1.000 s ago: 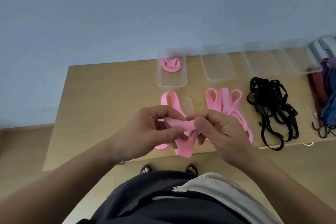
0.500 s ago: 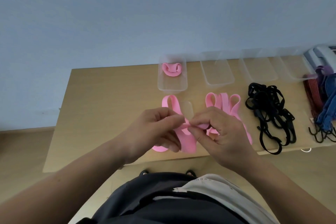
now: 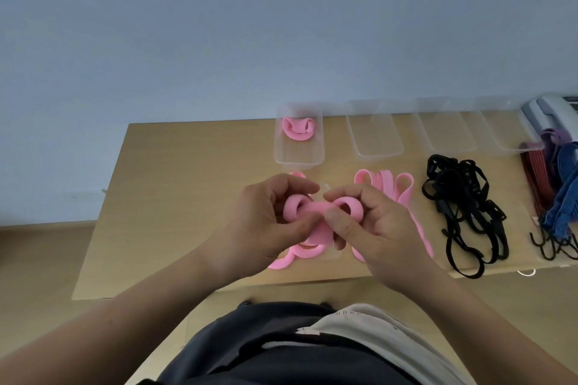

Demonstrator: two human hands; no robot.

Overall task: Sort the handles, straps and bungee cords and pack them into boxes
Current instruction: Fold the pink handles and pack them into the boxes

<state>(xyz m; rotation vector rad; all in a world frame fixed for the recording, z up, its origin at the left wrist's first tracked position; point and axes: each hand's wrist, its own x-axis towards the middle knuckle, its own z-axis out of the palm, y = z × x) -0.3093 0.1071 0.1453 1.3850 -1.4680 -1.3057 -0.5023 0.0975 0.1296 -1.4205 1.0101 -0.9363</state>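
My left hand (image 3: 266, 225) and my right hand (image 3: 372, 228) both pinch one pink strap (image 3: 316, 208), folded into loops above the table's front edge. Under them lie more loose pink straps (image 3: 300, 255), with another pile of pink straps (image 3: 397, 187) to the right. A coiled pink strap (image 3: 297, 128) sits in the leftmost clear box (image 3: 298, 158). A tangle of black straps (image 3: 459, 197) lies further right. Red, blue and purple bungee cords (image 3: 550, 184) with black hooks lie at the table's right end.
Three more clear boxes stand along the back edge: one (image 3: 375, 151) beside the pink one, and two (image 3: 447, 147) (image 3: 500, 144) to its right. A grey device (image 3: 544, 109) sits at the back right corner. The wooden table (image 3: 187, 181) is bare on its left.
The strap went from a flat band stretched between my hands to a rolled shape with two loops. My view has dipped slightly, so the table sits lower in the frame.
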